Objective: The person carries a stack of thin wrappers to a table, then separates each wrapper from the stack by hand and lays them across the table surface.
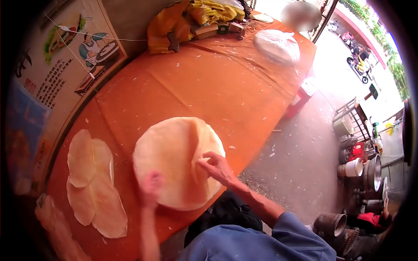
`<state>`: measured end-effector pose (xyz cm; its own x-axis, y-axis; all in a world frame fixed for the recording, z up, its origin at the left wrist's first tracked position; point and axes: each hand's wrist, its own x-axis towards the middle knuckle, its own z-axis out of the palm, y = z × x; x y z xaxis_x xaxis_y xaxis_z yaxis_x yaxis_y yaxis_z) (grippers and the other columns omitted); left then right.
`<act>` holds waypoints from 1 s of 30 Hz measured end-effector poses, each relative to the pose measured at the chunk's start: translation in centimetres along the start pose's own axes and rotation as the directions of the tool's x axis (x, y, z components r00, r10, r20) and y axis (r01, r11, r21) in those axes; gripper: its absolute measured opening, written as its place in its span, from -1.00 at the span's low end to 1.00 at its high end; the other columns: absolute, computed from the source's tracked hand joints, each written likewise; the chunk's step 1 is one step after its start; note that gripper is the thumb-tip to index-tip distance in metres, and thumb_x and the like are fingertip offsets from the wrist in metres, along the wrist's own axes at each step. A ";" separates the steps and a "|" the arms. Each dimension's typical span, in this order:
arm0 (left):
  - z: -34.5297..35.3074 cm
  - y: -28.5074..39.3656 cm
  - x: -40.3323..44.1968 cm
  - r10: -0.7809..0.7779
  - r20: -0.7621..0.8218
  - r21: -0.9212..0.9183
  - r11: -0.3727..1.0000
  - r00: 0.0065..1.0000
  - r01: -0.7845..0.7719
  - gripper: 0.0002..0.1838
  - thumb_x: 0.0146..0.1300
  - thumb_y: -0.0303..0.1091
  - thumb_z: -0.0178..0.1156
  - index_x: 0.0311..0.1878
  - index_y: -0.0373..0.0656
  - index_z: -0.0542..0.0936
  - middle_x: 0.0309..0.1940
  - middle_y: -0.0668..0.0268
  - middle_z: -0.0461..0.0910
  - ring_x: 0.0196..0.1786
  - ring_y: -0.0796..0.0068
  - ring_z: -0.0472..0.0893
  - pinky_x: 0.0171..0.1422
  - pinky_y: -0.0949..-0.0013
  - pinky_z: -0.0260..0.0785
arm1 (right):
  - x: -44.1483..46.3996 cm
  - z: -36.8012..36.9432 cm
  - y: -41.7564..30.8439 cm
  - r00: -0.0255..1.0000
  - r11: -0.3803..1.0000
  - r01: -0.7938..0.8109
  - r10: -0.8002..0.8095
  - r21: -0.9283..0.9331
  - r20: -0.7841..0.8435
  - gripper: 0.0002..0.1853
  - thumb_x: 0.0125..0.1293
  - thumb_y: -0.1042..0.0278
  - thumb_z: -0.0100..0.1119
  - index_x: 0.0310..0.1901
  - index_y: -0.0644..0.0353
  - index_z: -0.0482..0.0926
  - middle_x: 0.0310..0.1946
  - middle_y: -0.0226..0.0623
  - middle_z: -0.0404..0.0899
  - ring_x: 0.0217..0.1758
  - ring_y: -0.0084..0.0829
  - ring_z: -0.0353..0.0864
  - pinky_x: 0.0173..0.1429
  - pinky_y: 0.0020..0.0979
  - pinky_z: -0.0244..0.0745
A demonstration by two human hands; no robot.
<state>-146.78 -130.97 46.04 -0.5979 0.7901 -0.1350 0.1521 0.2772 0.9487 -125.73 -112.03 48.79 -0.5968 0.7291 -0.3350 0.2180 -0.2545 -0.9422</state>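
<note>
A stack of thin round flatbreads (163, 135) lies on the orange table in front of me. My right hand (213, 165) pinches the edge of the top flatbread (198, 148), which is lifted and folded back on the right side. Over the lower left of the stack is my left hand (152, 185), smeared by motion, so its fingers cannot be made out. Farther left, several folded flatbreads (93, 187) overlap on the tabletop, apart from the stack.
The orange table (174, 82) carries scattered crumbs. A tied white plastic bag (278, 45) and a yellow cloth heap (213, 12) lie at its far end. A poster wall (65, 48) borders the left. Pots (372, 173) stand on the right, and a person's red garment (370, 219) shows lower right.
</note>
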 end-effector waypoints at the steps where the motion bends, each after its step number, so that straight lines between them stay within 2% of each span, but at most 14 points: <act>1: 4.8 -0.1 0.3 0.017 0.075 -0.263 0.965 0.997 0.003 -0.58 0.28 -0.35 0.28 0.17 -0.25 0.50 -0.08 0.29 0.58 -0.01 0.50 0.57 0.06 0.46 0.46 | 0.1 0.3 -0.1 0.999 0.999 0.000 -0.002 0.041 0.036 -0.51 0.33 0.10 0.29 0.06 0.38 0.50 -0.57 -0.32 0.54 -0.54 -0.57 0.53 -0.49 -0.52 0.44; 3: 10.1 4.7 0.2 -0.055 0.206 -0.268 0.957 0.977 0.110 -0.54 0.24 -0.39 0.32 0.19 -0.29 0.49 -0.04 0.27 0.60 0.02 0.50 0.57 0.13 0.46 0.44 | 0.7 0.3 1.0 0.998 0.995 -0.004 -0.003 0.100 0.068 -0.50 0.32 0.11 0.30 0.08 0.37 0.48 -0.57 -0.32 0.54 -0.57 -0.56 0.52 -0.50 -0.51 0.44; 7: 12.5 3.8 1.1 0.006 0.192 -0.210 0.977 0.981 0.035 -0.54 0.28 -0.37 0.30 0.20 -0.34 0.48 -0.01 0.25 0.60 0.02 0.50 0.57 0.15 0.44 0.44 | 0.5 -1.4 2.3 0.999 0.991 -0.020 0.015 0.134 0.034 -0.51 0.32 0.09 0.30 0.05 0.37 0.49 -0.59 -0.32 0.52 -0.54 -0.60 0.50 -0.50 -0.51 0.40; 9: 12.3 2.5 1.2 -0.071 0.225 -0.347 0.926 0.972 0.148 -0.58 0.29 -0.42 0.27 0.18 -0.36 0.49 -0.01 0.25 0.60 -0.03 0.51 0.59 0.12 0.46 0.46 | 1.2 -2.6 3.9 1.000 0.992 -0.004 0.004 0.126 0.007 -0.51 0.31 0.07 0.30 0.01 0.38 0.50 -0.60 -0.31 0.51 -0.52 -0.60 0.49 -0.50 -0.50 0.39; 13: 13.7 2.4 1.5 -0.031 0.144 -0.187 0.981 0.989 0.058 -0.59 0.31 -0.40 0.25 0.18 -0.37 0.49 -0.05 0.25 0.62 -0.04 0.49 0.61 0.05 0.43 0.51 | 1.2 -3.5 3.3 0.999 0.985 -0.007 -0.001 -0.173 -0.045 -0.49 0.26 -0.02 0.31 -0.15 0.38 0.51 -0.58 -0.23 0.51 -0.48 -0.56 0.49 -0.43 -0.40 0.37; 15: 14.5 4.4 1.8 -0.005 0.118 -0.120 0.993 0.993 0.019 -0.59 0.26 -0.41 0.25 0.14 -0.38 0.51 -0.08 0.12 0.65 -0.06 0.35 0.66 0.02 0.36 0.53 | 1.2 -3.4 3.1 0.999 0.999 0.028 -0.028 -0.016 0.023 -0.50 0.27 0.00 0.31 -0.13 0.38 0.52 -0.57 -0.24 0.54 -0.47 -0.56 0.49 -0.42 -0.41 0.39; 17: 14.7 4.7 2.2 0.286 0.078 0.270 0.916 0.955 -0.296 -0.58 0.17 -0.44 0.23 0.10 -0.40 0.53 -0.10 -0.05 0.64 -0.08 0.13 0.68 0.01 0.30 0.52 | 1.5 -3.6 3.0 0.997 0.997 -0.009 0.002 0.074 0.082 -0.50 0.26 0.00 0.32 -0.11 0.38 0.52 -0.52 -0.25 0.58 -0.44 -0.54 0.53 -0.40 -0.41 0.42; 19: 14.7 4.4 2.2 0.281 0.038 0.228 0.932 0.959 -0.282 -0.56 0.10 -0.47 0.18 0.08 -0.42 0.53 -0.17 -0.15 0.62 -0.14 -0.03 0.67 -0.07 0.21 0.52 | 1.9 -3.9 3.3 0.983 0.956 -0.148 0.114 0.253 0.144 -0.55 0.27 0.11 0.31 -0.09 0.40 0.52 -0.46 -0.23 0.62 -0.38 -0.51 0.58 -0.37 -0.37 0.46; 21: 14.0 2.1 2.2 0.099 -0.073 0.269 0.960 0.992 -0.076 -0.54 0.09 -0.47 0.17 0.10 -0.43 0.51 -0.29 -0.12 0.63 -0.25 -0.03 0.67 -0.17 0.16 0.50 | 2.6 -3.7 5.6 0.994 0.960 -0.081 0.059 0.268 0.091 -0.55 0.25 0.13 0.30 -0.05 0.40 0.52 -0.40 -0.20 0.64 -0.33 -0.49 0.60 -0.30 -0.35 0.48; 23: 14.4 1.9 2.4 0.143 -0.146 0.352 0.932 0.979 -0.084 -0.58 0.09 -0.46 0.14 0.05 -0.43 0.51 -0.40 -0.10 0.61 -0.34 -0.01 0.67 -0.25 0.14 0.48 | 2.7 -3.7 6.3 0.999 0.961 -0.016 0.005 0.278 0.039 -0.55 0.24 0.16 0.29 -0.02 0.39 0.52 -0.34 -0.18 0.65 -0.28 -0.47 0.61 -0.22 -0.33 0.51; 25: 14.9 2.3 2.8 0.073 -0.105 0.254 0.966 0.992 -0.044 -0.64 0.09 -0.45 0.16 -0.03 -0.41 0.52 -0.43 -0.07 0.60 -0.36 0.00 0.65 -0.26 0.16 0.47 | 2.5 -3.9 4.0 0.999 0.970 0.024 -0.032 -0.242 -0.028 -0.54 0.14 0.19 0.34 -0.08 0.43 0.53 -0.36 -0.06 0.66 -0.26 -0.44 0.65 -0.17 -0.27 0.55; 26: 15.2 3.0 3.0 0.073 -0.098 0.340 0.940 0.992 -0.036 -0.67 0.09 -0.43 0.20 -0.09 -0.41 0.51 -0.48 0.02 0.59 -0.40 0.21 0.65 -0.28 0.21 0.46 | 2.4 -3.7 3.3 0.999 0.970 0.024 -0.030 -0.243 -0.023 -0.54 0.14 0.19 0.34 -0.08 0.43 0.53 -0.36 -0.06 0.66 -0.26 -0.44 0.65 -0.17 -0.27 0.55; 27: 14.9 3.0 3.2 0.070 -0.101 0.339 0.940 0.992 -0.032 -0.67 0.09 -0.43 0.20 -0.09 -0.41 0.51 -0.48 0.02 0.59 -0.40 0.21 0.65 -0.28 0.21 0.46 | 2.4 -3.4 2.7 1.000 0.939 0.012 -0.021 -0.343 -0.023 -0.55 0.10 0.21 0.37 -0.13 0.45 0.54 -0.40 -0.05 0.65 -0.30 -0.44 0.66 -0.22 -0.27 0.56; 30: 11.8 3.6 3.6 -0.023 -0.098 0.047 0.999 0.995 0.028 -0.73 0.12 -0.52 0.20 -0.07 -0.36 0.55 -0.37 0.30 0.63 -0.34 0.63 0.57 -0.28 0.43 0.46 | 3.4 -3.8 4.7 0.999 0.931 0.020 -0.036 -0.364 -0.037 -0.60 0.06 0.27 0.40 -0.20 0.45 0.55 -0.48 -0.08 0.64 -0.39 -0.43 0.65 -0.33 -0.29 0.56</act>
<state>-139.13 -120.68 45.57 -0.6757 0.7259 -0.1280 0.1722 0.3243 0.9301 -123.81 -108.30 43.24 -0.5752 0.7609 -0.3004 0.4723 0.0090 -0.8814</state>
